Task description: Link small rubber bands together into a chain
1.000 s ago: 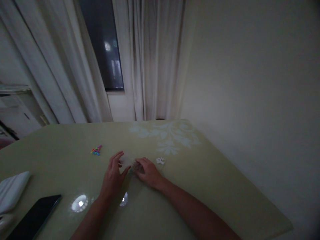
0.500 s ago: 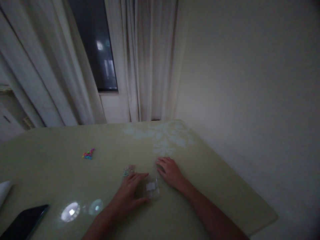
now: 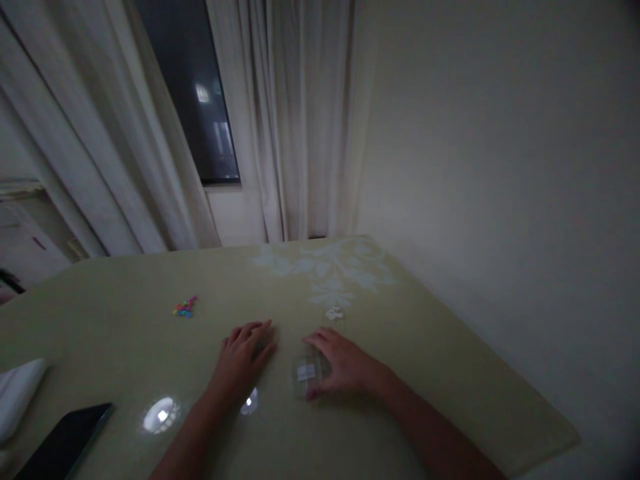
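A small clear plastic box (image 3: pixel 299 385) with a pale label lies on the table in front of me. My right hand (image 3: pixel 343 363) spans it from the right, thumb at the near edge and fingers at the far edge. To the left, my left hand (image 3: pixel 245 353) rests low over the table, thumb and fingers apart, with nothing visible in it. The pastel pile of small pieces is hidden there. Just beyond my right hand lie a few small white pieces (image 3: pixel 334 313), too small to name.
A little heap of brightly coloured pieces (image 3: pixel 185 307) lies farther left on the glossy table (image 3: pixel 125 347). A dark phone-like slab (image 3: pixel 65 440) and a white object (image 3: pixel 23 393) sit at the near left. The wall (image 3: pixel 475 200) borders the table's right side.
My left hand has left the box and moved left over the pastel pile. My right hand has come nearer and taken the box's right side, uncovering the white pieces.
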Demonstrator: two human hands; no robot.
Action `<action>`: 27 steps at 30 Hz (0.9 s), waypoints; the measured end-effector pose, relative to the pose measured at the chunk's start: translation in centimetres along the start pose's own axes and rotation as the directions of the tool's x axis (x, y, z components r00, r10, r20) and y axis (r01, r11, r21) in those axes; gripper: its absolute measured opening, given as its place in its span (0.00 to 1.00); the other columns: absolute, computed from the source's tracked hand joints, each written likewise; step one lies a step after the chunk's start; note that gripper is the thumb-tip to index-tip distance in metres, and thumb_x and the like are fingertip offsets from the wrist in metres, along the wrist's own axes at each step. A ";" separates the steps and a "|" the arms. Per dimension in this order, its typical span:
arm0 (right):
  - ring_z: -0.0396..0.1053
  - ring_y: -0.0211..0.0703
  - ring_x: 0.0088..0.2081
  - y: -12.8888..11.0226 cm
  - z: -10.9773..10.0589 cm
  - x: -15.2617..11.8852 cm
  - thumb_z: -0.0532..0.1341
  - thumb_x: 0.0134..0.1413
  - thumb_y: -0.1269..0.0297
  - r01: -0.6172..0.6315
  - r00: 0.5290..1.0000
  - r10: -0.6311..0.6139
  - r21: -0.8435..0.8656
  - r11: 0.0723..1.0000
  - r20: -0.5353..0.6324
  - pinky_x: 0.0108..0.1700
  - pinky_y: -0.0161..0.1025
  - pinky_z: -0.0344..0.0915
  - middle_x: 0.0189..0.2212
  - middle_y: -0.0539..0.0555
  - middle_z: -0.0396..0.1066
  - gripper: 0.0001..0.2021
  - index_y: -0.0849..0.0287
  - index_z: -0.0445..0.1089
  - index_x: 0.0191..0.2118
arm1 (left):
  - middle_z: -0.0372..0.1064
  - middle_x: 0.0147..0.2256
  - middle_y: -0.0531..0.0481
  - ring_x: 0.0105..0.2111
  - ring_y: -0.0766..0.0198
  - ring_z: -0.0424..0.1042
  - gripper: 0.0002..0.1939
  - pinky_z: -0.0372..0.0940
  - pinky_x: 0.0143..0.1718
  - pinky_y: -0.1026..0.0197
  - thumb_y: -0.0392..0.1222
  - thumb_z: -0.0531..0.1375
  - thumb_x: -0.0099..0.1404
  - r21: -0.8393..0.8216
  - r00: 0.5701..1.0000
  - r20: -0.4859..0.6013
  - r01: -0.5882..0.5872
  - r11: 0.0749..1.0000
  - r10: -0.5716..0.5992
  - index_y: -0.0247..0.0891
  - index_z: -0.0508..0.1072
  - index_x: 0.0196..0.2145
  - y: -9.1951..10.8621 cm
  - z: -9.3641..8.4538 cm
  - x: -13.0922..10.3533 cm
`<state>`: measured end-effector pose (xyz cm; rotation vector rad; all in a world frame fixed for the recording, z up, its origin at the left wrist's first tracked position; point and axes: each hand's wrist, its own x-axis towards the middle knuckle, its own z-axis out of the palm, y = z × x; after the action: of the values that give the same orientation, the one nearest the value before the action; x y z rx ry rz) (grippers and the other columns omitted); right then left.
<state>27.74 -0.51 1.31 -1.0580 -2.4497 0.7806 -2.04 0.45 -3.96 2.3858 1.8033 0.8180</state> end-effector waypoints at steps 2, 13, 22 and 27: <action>0.65 0.58 0.59 -0.6 0.9 0.1 0.74 0.45 0.38 0.003 1.000 -0.003 -0.007 1.000 0.011 0.64 0.50 0.61 0.57 0.63 0.68 0.46 0.58 0.66 0.65 | 0.75 0.49 0.41 0.49 0.48 0.72 0.18 0.67 0.54 0.45 0.49 0.56 0.74 -0.041 1.000 0.018 -0.001 0.999 0.002 0.43 0.78 0.54 -0.1 0.3 0.3; 0.65 0.57 0.58 -1.1 3.2 1.0 0.69 0.53 0.36 0.097 0.995 -0.098 -0.041 0.994 -0.012 0.64 0.49 0.60 0.58 0.63 0.68 0.44 0.59 0.63 0.68 | 0.73 0.38 0.44 0.39 0.53 0.75 0.11 0.66 0.41 0.56 0.43 0.50 0.74 -0.079 0.982 0.115 0.157 0.984 -0.147 0.41 0.71 0.38 1.2 -0.1 0.8; 0.65 0.57 0.59 -1.0 2.5 0.9 0.70 0.51 0.36 0.116 0.993 -0.116 -0.014 0.993 0.007 0.64 0.50 0.60 0.58 0.63 0.68 0.45 0.57 0.64 0.68 | 0.76 0.45 0.43 0.44 0.53 0.77 0.17 0.69 0.47 0.53 0.46 0.46 0.76 -0.183 0.983 0.036 0.184 0.966 -0.180 0.41 0.73 0.44 0.7 -0.5 0.6; 0.68 0.55 0.57 -3.4 -0.4 -0.2 0.60 0.65 0.37 0.262 0.916 -0.253 -0.012 0.965 -0.310 0.61 0.52 0.64 0.56 0.62 0.70 0.33 0.54 0.66 0.66 | 0.77 0.46 0.42 0.46 0.51 0.77 0.17 0.70 0.50 0.50 0.45 0.47 0.75 -0.245 0.980 -0.040 0.179 0.953 -0.195 0.41 0.75 0.45 0.2 -0.3 0.6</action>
<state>26.24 -2.47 3.72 -0.7577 -2.2378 0.5198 -1.85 0.84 -3.36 2.0278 1.7993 1.0331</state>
